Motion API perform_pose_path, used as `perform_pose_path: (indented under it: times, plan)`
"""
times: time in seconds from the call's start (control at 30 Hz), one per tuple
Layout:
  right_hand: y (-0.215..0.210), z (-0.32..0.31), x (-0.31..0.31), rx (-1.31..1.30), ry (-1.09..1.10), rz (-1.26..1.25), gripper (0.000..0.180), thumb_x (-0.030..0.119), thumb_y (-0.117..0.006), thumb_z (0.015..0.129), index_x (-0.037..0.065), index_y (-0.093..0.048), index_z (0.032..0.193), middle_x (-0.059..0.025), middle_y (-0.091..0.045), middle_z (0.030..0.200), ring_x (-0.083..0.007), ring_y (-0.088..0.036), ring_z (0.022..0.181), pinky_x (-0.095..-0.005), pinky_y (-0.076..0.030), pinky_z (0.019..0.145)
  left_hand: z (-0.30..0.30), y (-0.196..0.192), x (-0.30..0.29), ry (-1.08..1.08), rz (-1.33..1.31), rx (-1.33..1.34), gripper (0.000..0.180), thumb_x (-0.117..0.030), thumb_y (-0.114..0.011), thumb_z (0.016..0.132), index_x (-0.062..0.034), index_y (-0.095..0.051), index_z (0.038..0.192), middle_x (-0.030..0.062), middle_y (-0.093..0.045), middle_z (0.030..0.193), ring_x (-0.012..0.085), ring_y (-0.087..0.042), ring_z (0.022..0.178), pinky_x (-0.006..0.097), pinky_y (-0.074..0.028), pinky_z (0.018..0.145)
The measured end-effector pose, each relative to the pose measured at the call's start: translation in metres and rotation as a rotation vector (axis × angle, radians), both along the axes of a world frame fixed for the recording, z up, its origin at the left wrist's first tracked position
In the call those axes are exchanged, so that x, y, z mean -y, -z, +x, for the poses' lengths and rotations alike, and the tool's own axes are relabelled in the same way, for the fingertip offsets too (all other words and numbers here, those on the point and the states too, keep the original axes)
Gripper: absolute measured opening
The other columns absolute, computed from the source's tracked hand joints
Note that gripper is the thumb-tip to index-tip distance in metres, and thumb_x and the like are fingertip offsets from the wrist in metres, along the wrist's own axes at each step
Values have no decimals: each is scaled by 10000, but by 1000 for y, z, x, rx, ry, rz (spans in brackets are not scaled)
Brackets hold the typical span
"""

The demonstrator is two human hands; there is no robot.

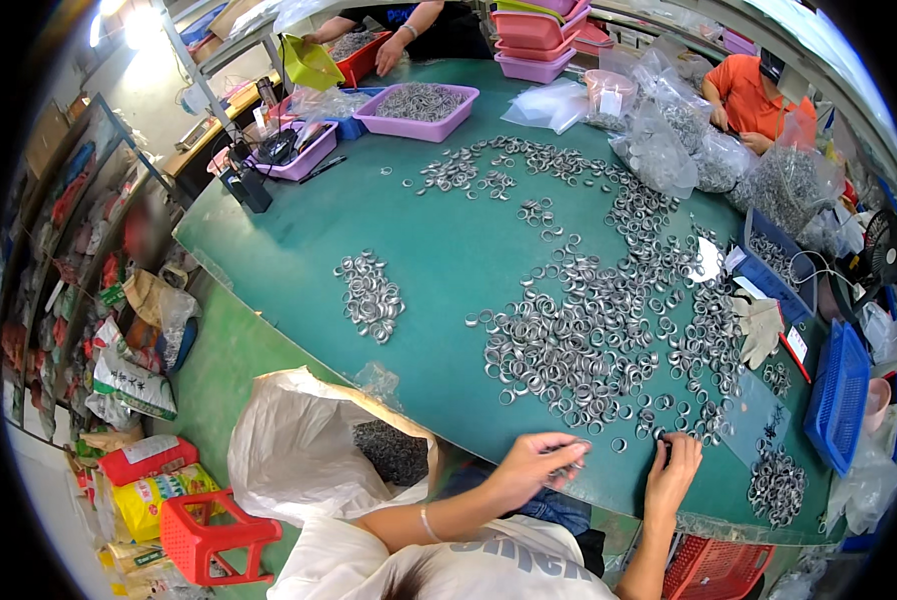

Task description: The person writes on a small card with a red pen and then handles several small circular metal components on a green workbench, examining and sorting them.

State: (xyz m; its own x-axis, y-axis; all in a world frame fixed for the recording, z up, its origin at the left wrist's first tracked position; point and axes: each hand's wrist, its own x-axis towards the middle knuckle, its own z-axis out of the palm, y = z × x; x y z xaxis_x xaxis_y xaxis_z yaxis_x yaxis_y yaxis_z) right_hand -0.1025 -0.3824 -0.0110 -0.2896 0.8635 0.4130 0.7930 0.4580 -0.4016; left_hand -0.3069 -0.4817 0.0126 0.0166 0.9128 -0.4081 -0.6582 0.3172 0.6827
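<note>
Many small grey metal rings (569,340) lie in a broad spread over the green table (439,250). At the table's near edge my left hand (539,468) is closed, with a few grey rings showing at its fingertips. My right hand (677,465) rests at the near edge to the right of it, fingers bent down and together around a ring at the pile's border. Its fingertips partly hide that ring. One loose ring (619,445) lies between the two hands. A smaller heap of rings (369,297) sits apart on the left.
An open white sack (299,440) with dark pieces inside stands left of my arm, near a red stool (209,535). Ring-filled bags (669,140), a blue basket (834,395) and a glove (759,325) line the right. Two co-workers sit across, near a pink tray (439,125).
</note>
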Motion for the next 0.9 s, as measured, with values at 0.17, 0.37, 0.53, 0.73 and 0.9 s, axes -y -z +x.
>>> perform_pose_path:
  times: [0.17,0.37,0.53,0.73,0.9]
  plan:
    - [-7,-4,0,12,-49,-9,113,-1,-619,735,7,-541,815,-120,-528,880,-309,-487,864,-398,-354,763,-64,-32,26,-189,-8,-289,234,-162,-609,863,4,-621,1028,30,-606,812,72,-551,665,188,-432,505]
    - [-11,-5,-2,-362,-34,-61,52,-46,-542,788,-33,-505,822,-143,-535,859,-306,-500,820,-371,-398,750,-175,-19,18,-438,-17,-1009,185,-108,-619,837,-11,-650,991,47,-636,769,82,-561,641,226,-451,516]
    - [-10,-4,3,-456,-20,-145,11,-44,-512,818,-47,-505,826,-149,-543,838,-267,-525,762,-336,-429,703,-240,19,0,-615,79,-2063,232,9,-550,756,-44,-623,970,154,-541,1091,283,-514,993,405,-415,822]
    - [-4,-5,8,-499,0,-181,24,-36,-514,815,-53,-508,831,-151,-542,834,-259,-528,745,-321,-433,692,-241,40,-6,-535,-77,-2204,333,4,-501,721,-62,-570,1040,150,-440,1207,353,-382,1137,479,-316,921]
    - [-11,-12,17,-556,0,-163,44,9,-521,854,-34,-519,843,-114,-555,842,-186,-535,751,-276,-428,680,-236,30,-4,-654,-32,-2188,291,-10,-528,762,-66,-571,1044,147,-449,1189,342,-392,1128,470,-304,926]
